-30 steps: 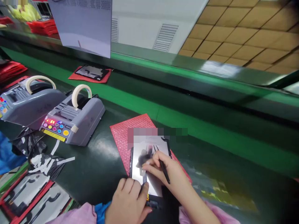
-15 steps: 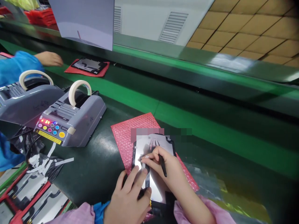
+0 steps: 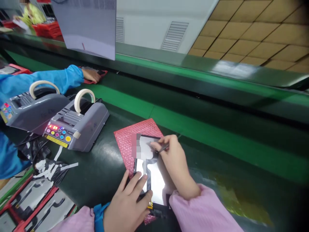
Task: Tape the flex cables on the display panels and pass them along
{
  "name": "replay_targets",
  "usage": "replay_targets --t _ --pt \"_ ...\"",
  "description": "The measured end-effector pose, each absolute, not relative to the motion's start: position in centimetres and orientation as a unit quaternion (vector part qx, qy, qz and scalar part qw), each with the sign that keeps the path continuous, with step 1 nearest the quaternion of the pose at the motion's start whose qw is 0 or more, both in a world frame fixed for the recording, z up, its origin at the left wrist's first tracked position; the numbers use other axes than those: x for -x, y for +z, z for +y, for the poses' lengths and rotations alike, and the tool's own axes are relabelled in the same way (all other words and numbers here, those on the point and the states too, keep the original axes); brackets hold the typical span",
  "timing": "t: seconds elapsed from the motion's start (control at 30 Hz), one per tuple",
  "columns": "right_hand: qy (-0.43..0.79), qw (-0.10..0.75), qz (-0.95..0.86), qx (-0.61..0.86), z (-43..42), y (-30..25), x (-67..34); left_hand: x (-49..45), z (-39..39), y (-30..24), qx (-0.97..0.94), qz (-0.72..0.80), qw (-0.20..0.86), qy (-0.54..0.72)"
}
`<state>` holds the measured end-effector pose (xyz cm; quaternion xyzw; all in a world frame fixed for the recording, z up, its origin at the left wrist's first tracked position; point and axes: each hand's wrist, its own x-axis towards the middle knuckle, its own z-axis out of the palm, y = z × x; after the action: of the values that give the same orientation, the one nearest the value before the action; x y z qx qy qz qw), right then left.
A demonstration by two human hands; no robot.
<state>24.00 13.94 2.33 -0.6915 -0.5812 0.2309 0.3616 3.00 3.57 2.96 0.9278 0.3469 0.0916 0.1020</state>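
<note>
A flat display panel (image 3: 156, 180) with a shiny silver back and black edges lies on a red bubble-wrap bag (image 3: 125, 138). My left hand (image 3: 127, 203) rests with fingers spread on the panel's lower left part, close to a dark strip running along it. In my right hand (image 3: 173, 154), slim dark tweezers (image 3: 164, 148) are held between thumb and fingers, over the panel's upper right. The thumb and fingertip are close to the silver surface; whether they touch it I cannot tell. Part of the panel's right side is hidden under my right hand and sleeve.
Two grey tape dispensers (image 3: 77, 125) (image 3: 36, 109) stand to the left, with cut tape strips (image 3: 50, 169) below them. More panels (image 3: 45, 206) lie in red bags at lower left. A co-worker's blue sleeve (image 3: 60, 79) reaches across behind. Yellowish film (image 3: 241, 196) lies at right.
My right hand has moved up and to the right, away from my left fingers, and the tweezers have turned flatter. The co-worker's hand has reached right onto the far panel.
</note>
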Motion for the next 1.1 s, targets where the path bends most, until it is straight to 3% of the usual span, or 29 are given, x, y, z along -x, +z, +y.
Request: replay_targets --t 0.13,0.23,0.33,0.5,0.63,0.73,0.93,1.1 --pt "0.148 0.359 -0.561 0.731 10.7 1.7 -29.3 -2.2 5.1 2.9 -0.948 0.286 0.135 0.044" --pt "0.031 0.263 -0.54 0.799 4.7 -1.5 -34.7 -3.4 7.3 2.2 -0.948 0.286 0.135 0.044" --pt "-0.044 0.205 -0.509 0.835 -1.6 -5.0 -39.2 -6.6 11.4 1.7 -0.923 0.353 0.146 0.048" --pt "-0.117 0.198 -0.476 0.849 -5.6 -5.7 -39.7 -16.1 22.0 2.3 -0.853 0.5 0.102 0.108" --pt "-0.132 0.172 -0.467 0.857 -3.0 -3.3 -37.8 -24.3 28.1 4.0 -0.796 0.571 0.105 0.172" --pt "-0.132 0.145 -0.483 0.853 0.4 -0.6 -38.6 -27.3 28.2 4.2 -0.804 0.54 0.127 0.214" --pt "-0.09 0.066 -0.493 0.862 9.8 5.5 -46.5 -23.3 22.0 1.4 -0.888 0.352 0.166 0.244" --pt "-0.083 0.032 -0.428 0.899 14.9 7.8 -54.3 -18.5 19.0 0.3 -0.914 0.279 0.147 0.256"
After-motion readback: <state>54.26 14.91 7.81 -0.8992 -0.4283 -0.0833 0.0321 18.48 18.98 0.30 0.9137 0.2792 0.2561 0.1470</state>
